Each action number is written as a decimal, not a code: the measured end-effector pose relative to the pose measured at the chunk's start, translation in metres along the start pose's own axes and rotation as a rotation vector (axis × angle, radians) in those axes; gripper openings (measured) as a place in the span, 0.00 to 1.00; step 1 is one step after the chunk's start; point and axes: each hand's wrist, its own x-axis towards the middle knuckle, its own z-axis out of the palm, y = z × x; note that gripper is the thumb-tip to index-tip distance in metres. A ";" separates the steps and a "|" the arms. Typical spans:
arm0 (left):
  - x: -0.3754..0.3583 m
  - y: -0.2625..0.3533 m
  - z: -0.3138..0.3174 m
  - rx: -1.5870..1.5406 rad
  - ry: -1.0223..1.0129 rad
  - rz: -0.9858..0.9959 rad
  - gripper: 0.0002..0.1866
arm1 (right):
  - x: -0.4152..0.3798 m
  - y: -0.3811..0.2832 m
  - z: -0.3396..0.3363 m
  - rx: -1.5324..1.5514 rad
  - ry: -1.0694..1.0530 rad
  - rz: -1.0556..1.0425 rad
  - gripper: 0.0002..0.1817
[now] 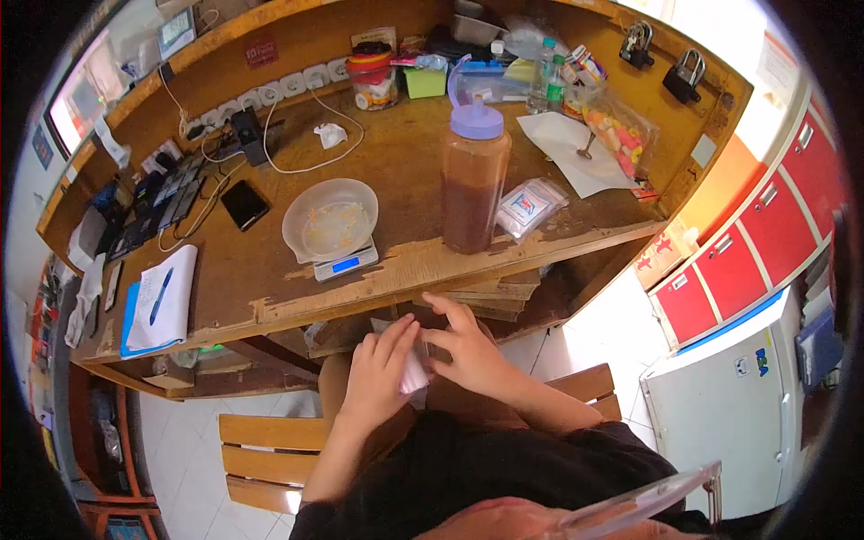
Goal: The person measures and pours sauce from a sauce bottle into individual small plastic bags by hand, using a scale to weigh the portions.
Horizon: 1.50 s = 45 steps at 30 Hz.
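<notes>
My left hand [382, 367] is closed round a clear plastic packet [415, 374] with pale contents, held above my lap just before the desk edge. My right hand [465, 349] is at the packet's right side, its fingers spread and the fingertips close against the plastic. On the desk beyond stands a tall bottle [472, 193] of brown liquid with a lilac lid. A similar flat packet with a blue print [531, 207] lies to its right. Left of the bottle, a translucent bowl [297, 202] with crumbs in it sits on a small digital scale [346, 264].
A notepad [184, 310] with a pen lies at the desk's left, near a black phone [245, 205] and cables. Tubs, bottles and a bag of sweets [621, 135] crowd the back right. Red drawers [742, 261] and a white fridge [720, 405] stand at the right.
</notes>
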 end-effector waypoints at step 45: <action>0.090 -0.061 -0.041 -1.497 -0.082 -0.454 0.38 | 0.124 0.004 -0.159 -1.047 0.392 -0.763 0.20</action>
